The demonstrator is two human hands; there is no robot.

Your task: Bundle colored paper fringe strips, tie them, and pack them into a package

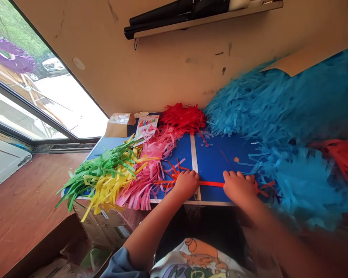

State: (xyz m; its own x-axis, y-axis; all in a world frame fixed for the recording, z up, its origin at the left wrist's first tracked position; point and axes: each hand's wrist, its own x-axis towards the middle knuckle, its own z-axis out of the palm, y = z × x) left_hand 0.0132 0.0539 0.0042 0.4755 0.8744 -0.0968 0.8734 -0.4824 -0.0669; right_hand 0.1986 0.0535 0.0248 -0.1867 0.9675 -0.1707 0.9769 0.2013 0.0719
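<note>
An orange-red paper tassel (211, 184) is stretched across the blue table (217, 154), its middle drawn into a narrow band. My left hand (187, 184) is closed round it on one side, where loose fringe strips spread out to the left. My right hand (240, 188) grips the other side, and more fringe shows beyond the knuckles. Left of my left hand lie pink tassels (155, 154), with yellow tassels (113, 185) and green tassels (104, 164) past them. A red fringed pile (182, 117) sits behind. Blue fringe (295, 181) lies close to my right hand.
A large heap of blue fringed paper (272, 104) rises at the back right against the wall. A kraft paper packet (120, 125) and a printed card (146, 125) lie at the back left. Cardboard boxes (104, 224) stand below the table's front left. A shelf (208, 21) is overhead.
</note>
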